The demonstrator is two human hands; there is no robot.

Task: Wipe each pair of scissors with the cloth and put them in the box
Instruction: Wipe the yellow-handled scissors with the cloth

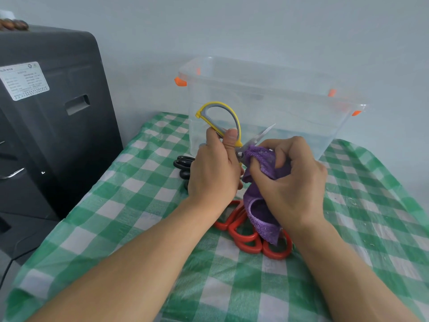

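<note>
We hold the yellow scissors (228, 132) in our left hand (214, 168), handle clasped. Our right hand (290, 175) pinches the cloth (262, 156) around the blades, which point toward the box (274, 89) just behind.

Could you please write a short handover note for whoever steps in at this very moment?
Left hand grips the yellow-handled scissors by the handle, blades pointing up and right.
Right hand holds the purple cloth pinched round the blades.
Red-handled scissors and black-handled scissors lie on the checked tablecloth.
The clear box looks empty.
Done: nothing boxed yet.
Left: finish wiping this pair, box it, then wipe and box the others.
</note>
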